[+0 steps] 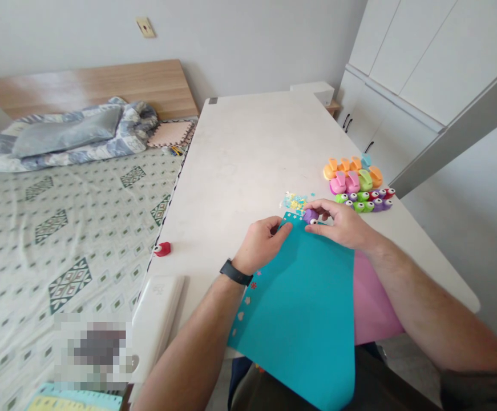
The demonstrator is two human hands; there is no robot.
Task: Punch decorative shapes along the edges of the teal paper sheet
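Observation:
A teal sheet of paper (303, 302) lies over the near part of the table and hangs past its front edge. Small shapes are punched along its left side and far edge. My left hand (265, 240) pinches the sheet at its far left corner, thumb on top. In my right hand (338, 222) is a small purple craft punch (310, 216), set at the sheet's far edge, with thumb and fingers around it. Just beyond the punch is a scatter of yellow, white and blue paper cut-outs (294, 202). A pink sheet (374, 302) shows beneath the teal one on the right.
Rows of orange, pink and green craft punches (353, 174) and smaller punches (363, 201) stand at the right. A red punch (162, 249) sits near the table's left edge. A long white box (158, 319) lies front left. The bed (81, 228) adjoins the table (239, 148).

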